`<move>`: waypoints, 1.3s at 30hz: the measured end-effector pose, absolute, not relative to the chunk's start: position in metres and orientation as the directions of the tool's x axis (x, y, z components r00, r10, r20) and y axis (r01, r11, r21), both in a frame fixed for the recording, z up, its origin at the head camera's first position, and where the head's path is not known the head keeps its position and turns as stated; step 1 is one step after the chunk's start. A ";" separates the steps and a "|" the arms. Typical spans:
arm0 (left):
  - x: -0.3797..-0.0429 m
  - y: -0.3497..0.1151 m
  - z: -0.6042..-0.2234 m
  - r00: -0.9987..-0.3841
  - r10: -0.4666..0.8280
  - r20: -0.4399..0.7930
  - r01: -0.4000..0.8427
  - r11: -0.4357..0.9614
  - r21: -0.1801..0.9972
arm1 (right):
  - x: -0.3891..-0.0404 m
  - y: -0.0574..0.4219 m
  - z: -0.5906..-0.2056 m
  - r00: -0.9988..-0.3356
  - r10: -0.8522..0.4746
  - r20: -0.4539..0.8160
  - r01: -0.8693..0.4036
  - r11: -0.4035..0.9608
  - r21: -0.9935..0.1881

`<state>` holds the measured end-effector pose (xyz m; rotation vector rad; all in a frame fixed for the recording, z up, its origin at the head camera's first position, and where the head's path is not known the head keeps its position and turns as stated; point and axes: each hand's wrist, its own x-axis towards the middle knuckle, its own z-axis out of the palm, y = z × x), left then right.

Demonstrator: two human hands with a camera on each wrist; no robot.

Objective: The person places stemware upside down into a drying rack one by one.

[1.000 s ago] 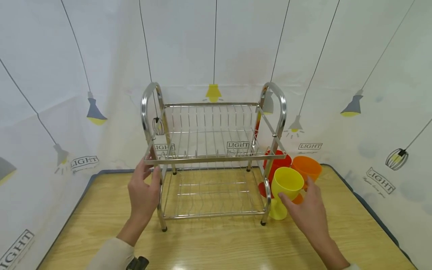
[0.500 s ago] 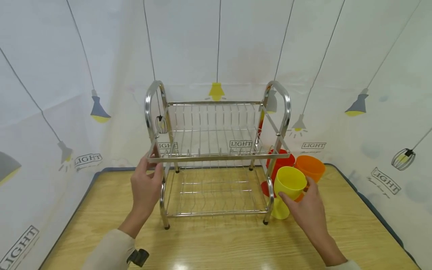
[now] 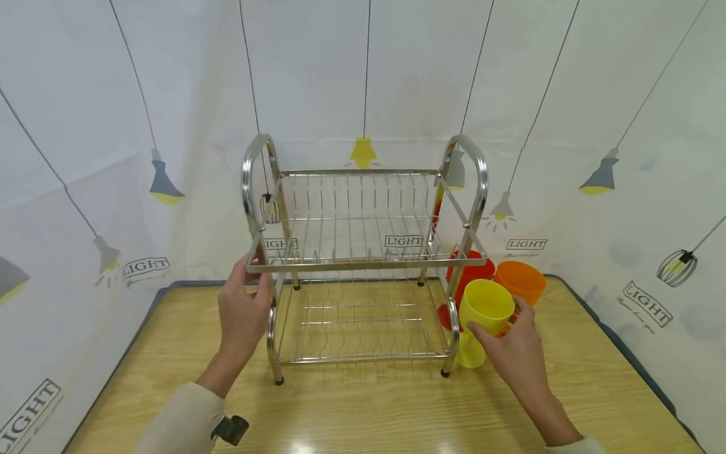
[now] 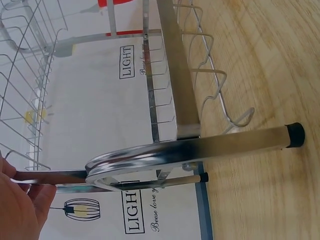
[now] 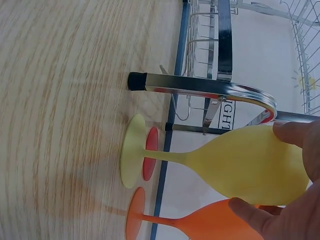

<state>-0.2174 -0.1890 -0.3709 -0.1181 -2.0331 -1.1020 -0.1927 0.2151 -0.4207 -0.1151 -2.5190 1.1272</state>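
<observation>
A chrome two-tier dish rack [image 3: 363, 265] stands upright on the wooden table. My left hand [image 3: 244, 309] grips its left upright at the upper shelf's front corner; in the left wrist view, thumb and fingers are around the metal bar [image 4: 55, 177]. At the rack's right side, my right hand [image 3: 516, 356] holds a yellow goblet [image 3: 482, 306] by its bowl, thumb on one side and fingers on the other. The goblet is upright, its foot [image 5: 132, 150] at the tabletop. Close behind it stand an orange goblet [image 3: 520, 280] and a red goblet [image 3: 472, 270], partly hidden.
Both shelves of the rack hold nothing. The wood-grain table [image 3: 363, 416] has a dark blue edge [image 3: 635, 362]. White sheeting [image 3: 317, 75] printed with lamps hangs close behind and at both sides. My left wrist wears a black strap [image 3: 231, 430].
The right hand has drawn its fingers in around the yellow goblet's bowl. The left hand keeps its grip on the rack, and the head view has shifted slightly.
</observation>
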 end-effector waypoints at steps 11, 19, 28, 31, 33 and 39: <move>-0.216 -0.195 -0.371 -0.647 -0.255 0.719 0.464 0.616 0.636 | -0.192 0.216 -0.414 -0.932 0.197 0.304 -0.101 0.666 -0.739; -0.215 -0.195 -0.369 -0.638 -0.243 0.731 0.469 0.631 0.618 | -0.185 0.217 -0.404 -0.932 0.165 0.322 -0.136 0.665 -0.734; -0.216 -0.193 -0.372 -0.634 -0.248 0.732 0.478 0.619 0.623 | -0.177 0.222 -0.391 -0.930 0.158 0.331 -0.133 0.696 -0.706; -0.217 -0.193 -0.374 -0.626 -0.245 0.740 0.479 0.627 0.614 | -0.173 0.222 -0.388 -0.925 0.154 0.346 -0.138 0.714 -0.687; -0.217 -0.193 -0.374 -0.618 -0.244 0.747 0.482 0.633 0.606 | -0.171 0.222 -0.385 -0.923 0.153 0.354 -0.142 0.718 -0.681; -0.218 -0.194 -0.374 -0.622 -0.239 0.746 0.485 0.630 0.607 | -0.162 0.220 -0.377 -0.914 0.135 0.381 -0.165 0.736 -0.656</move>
